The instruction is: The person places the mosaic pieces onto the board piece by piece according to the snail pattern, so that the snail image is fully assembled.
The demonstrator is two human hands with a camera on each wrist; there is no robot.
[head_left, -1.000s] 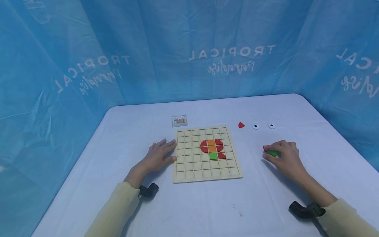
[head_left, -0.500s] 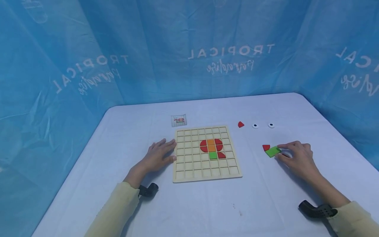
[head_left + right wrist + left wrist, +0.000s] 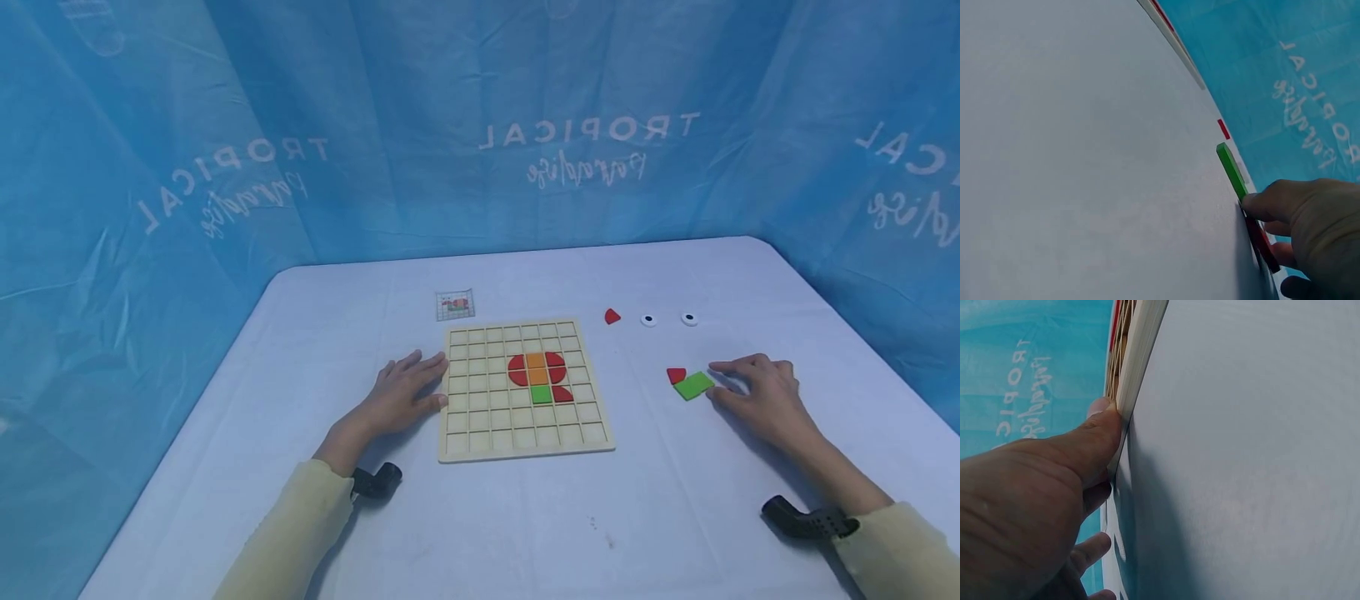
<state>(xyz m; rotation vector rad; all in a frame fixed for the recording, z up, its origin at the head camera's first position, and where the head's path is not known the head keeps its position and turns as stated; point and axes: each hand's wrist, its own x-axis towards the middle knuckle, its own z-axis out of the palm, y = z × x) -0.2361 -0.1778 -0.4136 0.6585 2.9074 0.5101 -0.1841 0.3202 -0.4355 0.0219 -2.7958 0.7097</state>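
My left hand (image 3: 411, 393) lies spread at the left edge of a pale wooden grid board (image 3: 487, 437), its thumb and fingertips along that edge. In the left wrist view, the thumb (image 3: 1100, 434) presses the board's side. To the right of the board, my right hand (image 3: 765, 400) has its thumb and index finger parted at the right corner of a green tile (image 3: 693, 385). That tile lies beside a red quarter-round tile (image 3: 676, 376). In the right wrist view, the thumb overlaps the end of the green tile (image 3: 1232, 169), and a red piece (image 3: 1260, 244) shows below it.
Orange (image 3: 536, 367), red (image 3: 517, 370) and green (image 3: 541, 394) tiles sit in the board's grid. Behind the board lies a small picture card (image 3: 454, 305). Another red tile (image 3: 612, 316) and two white eye discs (image 3: 648, 320) are farther back. A blue curtain (image 3: 480, 167) stands beyond the table.
The right hand has shifted right, and its thumb and index finger have let go of the green tile, now flat beside the red one. The left hand has stayed still.
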